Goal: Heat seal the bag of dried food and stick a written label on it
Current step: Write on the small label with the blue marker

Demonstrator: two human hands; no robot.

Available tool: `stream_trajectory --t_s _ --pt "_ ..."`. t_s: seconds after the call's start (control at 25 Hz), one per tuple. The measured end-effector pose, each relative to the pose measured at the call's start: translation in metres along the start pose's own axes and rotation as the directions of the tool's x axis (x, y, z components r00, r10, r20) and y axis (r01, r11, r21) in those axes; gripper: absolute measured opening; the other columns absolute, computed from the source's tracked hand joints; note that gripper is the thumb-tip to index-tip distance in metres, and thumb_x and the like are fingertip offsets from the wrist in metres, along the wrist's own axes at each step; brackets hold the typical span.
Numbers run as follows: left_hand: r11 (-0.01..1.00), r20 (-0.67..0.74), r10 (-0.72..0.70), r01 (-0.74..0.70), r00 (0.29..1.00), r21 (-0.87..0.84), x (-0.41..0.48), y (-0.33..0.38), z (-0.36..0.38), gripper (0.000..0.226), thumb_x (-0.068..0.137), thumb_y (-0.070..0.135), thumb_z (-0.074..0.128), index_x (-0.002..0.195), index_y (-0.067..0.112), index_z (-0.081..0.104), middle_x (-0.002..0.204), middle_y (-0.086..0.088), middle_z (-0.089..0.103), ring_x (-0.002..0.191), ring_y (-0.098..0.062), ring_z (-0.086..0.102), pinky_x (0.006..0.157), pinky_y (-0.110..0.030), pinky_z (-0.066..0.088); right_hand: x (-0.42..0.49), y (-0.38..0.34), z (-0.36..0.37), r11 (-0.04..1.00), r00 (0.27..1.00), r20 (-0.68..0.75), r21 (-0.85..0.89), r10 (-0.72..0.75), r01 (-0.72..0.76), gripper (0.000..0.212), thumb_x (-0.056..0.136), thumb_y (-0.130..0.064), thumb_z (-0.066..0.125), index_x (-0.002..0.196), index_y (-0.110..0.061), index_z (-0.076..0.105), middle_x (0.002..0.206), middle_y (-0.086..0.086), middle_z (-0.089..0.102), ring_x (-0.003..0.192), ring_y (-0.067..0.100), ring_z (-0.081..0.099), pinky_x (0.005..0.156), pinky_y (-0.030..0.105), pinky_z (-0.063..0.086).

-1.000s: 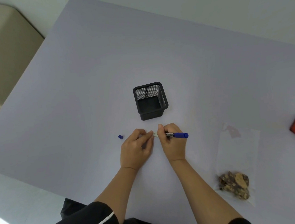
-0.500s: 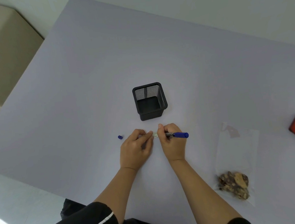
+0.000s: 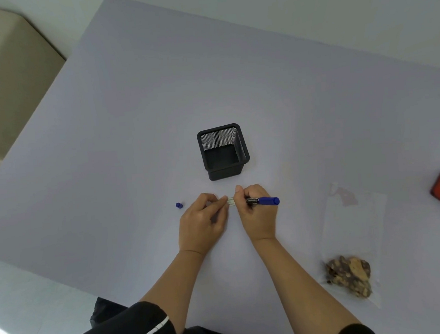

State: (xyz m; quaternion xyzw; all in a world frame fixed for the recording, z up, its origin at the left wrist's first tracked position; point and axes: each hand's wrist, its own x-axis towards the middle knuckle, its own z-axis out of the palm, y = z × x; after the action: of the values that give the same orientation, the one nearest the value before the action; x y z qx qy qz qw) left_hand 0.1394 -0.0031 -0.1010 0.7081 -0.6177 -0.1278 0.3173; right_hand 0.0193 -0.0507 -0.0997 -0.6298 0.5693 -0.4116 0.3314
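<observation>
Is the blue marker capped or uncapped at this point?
Uncapped. The blue cap lies alone on the table, left of the left hand, while the right hand holds the marker against the label.

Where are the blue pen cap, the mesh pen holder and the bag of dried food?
blue pen cap [image 3: 179,205], head view, on its side.
mesh pen holder [image 3: 225,173], head view, on its solid front base.
bag of dried food [image 3: 349,276], head view, on the food inside.
</observation>
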Motion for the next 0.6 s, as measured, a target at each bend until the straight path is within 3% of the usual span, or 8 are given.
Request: stream_trajectory --t_s 0.16,0.32,0.44,0.52,0.6 --pt "1.0 0.002 0.006 -0.006 1.0 0.001 0.0 -0.001 0.0 0.024 0.085 0.03 0.059 0.09 0.015 0.077 0.083 0.0 0.066 0.055 -0.013 0.056 0.049 -0.024 0.051 0.001 -0.002 0.001 1.0 0.999 -0.034 -0.016 0.005 -0.006 0.036 0.087 -0.025 0.049 0.056 -0.007 0.044 0.055 0.002 0.042 0.052 0.011 0.036 0.051 0.008 0.031" --pt "1.0 0.002 0.025 -0.025 1.0 0.0 0.0 -0.001 0.0 0.025 0.085 0.03 0.059 0.09 0.014 0.077 0.083 0.0 0.066 0.054 -0.012 0.056 0.05 -0.02 0.049 0.002 -0.006 -0.001 0.998 0.997 -0.032 0.02 0.064 -0.064 0.035 0.087 -0.024 0.054 0.056 -0.01 0.045 0.051 0.005 0.048 0.048 0.017 0.045 0.047 0.022 0.038" --pt "1.0 0.006 0.002 -0.002 1.0 -0.01 0.0 0.0 -0.001 0.026 0.085 0.032 0.058 0.093 0.014 0.077 0.084 0.001 0.065 0.054 -0.009 0.053 0.05 -0.018 0.047 0.007 -0.014 -0.011 0.951 0.953 -0.113 0.166 0.28 -0.26 0.039 0.089 -0.015 0.058 0.053 -0.017 0.045 0.047 -0.004 0.046 0.045 0.008 0.046 0.048 0.016 0.039" --pt "0.999 0.035 -0.037 0.038 0.999 -0.034 0.0 0.0 -0.002 0.029 0.085 0.034 0.057 0.094 0.014 0.076 0.086 0.001 0.065 0.055 -0.006 0.05 0.049 -0.016 0.046 0.012 -0.022 -0.026 0.881 0.898 -0.109 0.274 0.426 -0.385 0.039 0.092 -0.02 0.056 0.054 -0.016 0.047 0.05 -0.001 0.048 0.047 0.005 0.045 0.052 0.02 0.041" --pt "0.993 0.082 -0.084 0.09 0.993 -0.075 0.004 0.003 -0.005 0.03 0.084 0.035 0.058 0.096 0.014 0.076 0.088 0.001 0.064 0.057 -0.005 0.049 0.05 -0.012 0.042 0.018 -0.03 -0.043 0.846 0.878 -0.064 0.308 0.475 -0.436 0.034 0.093 -0.027 0.053 0.061 -0.015 0.053 0.057 0.0 0.054 0.053 0.01 0.05 0.055 0.023 0.045"
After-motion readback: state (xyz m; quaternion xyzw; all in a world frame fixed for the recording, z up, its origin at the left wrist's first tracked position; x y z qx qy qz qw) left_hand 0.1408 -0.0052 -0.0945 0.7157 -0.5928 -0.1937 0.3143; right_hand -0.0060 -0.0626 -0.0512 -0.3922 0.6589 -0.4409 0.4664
